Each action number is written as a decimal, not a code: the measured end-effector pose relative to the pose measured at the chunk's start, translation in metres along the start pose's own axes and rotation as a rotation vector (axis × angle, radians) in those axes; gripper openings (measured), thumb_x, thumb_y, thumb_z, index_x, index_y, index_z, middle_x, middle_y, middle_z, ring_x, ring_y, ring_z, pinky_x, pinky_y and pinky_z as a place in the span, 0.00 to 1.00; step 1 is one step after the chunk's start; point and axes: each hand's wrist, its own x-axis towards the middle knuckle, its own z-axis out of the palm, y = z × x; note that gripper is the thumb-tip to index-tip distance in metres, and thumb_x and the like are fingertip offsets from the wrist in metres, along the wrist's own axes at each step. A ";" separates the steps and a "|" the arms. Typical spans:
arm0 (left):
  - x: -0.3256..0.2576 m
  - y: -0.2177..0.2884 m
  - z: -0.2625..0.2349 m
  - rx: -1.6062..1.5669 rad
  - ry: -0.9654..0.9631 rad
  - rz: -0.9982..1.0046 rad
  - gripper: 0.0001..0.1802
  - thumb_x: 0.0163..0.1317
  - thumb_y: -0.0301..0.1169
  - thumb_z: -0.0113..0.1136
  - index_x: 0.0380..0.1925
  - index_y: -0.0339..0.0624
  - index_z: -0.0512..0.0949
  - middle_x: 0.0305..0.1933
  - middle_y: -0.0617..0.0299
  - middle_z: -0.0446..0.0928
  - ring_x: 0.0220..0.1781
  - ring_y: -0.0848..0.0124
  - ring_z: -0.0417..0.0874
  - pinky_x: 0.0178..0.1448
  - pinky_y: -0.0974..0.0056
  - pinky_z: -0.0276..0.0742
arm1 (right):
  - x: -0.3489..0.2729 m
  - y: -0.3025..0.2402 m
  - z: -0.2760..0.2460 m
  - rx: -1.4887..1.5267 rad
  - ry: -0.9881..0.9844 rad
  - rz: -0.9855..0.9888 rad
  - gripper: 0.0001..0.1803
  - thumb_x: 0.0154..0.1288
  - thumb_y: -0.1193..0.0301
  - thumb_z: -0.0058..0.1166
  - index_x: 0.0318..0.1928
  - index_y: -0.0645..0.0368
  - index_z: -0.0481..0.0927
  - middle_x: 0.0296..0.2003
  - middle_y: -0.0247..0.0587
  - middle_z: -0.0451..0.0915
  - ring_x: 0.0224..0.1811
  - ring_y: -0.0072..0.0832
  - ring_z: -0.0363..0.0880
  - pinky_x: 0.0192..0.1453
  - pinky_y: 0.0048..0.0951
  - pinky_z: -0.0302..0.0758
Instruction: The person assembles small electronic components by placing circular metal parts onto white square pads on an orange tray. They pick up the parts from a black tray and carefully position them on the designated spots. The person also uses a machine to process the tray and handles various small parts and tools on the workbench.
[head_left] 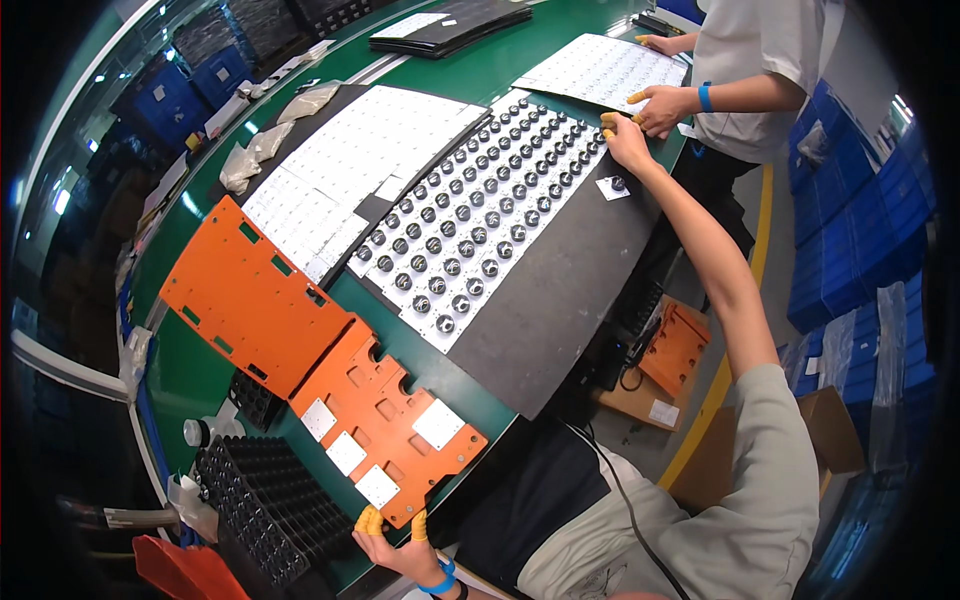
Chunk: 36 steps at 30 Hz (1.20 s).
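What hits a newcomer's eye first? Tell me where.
Bright orange flat panels lie at lower left, the nearer panel bearing white rectangular cards, the left hand at its near edge. At centre, rows of round black parts cover a long white sheet, the right hand at its far end.

Stacked blue crates (845, 255), yellow floor line (767, 205), open cardboard box (835, 430)

Your green bench (165, 380) bears two orange panels (330, 385), edge to edge, at your left; a black tray (275, 500) sits beside them; a dark mat (560, 290) runs along your edge; a black stack (480, 28) rests on the far side.
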 end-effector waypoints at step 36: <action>0.001 0.005 -0.004 -0.004 -0.076 -0.053 0.37 0.45 0.55 0.78 0.44 0.34 0.80 0.44 0.53 0.77 0.49 0.54 0.77 0.51 0.54 0.72 | -0.046 -0.031 -0.029 0.105 0.182 -0.064 0.14 0.63 0.75 0.58 0.49 0.65 0.82 0.45 0.52 0.83 0.48 0.41 0.83 0.56 0.36 0.77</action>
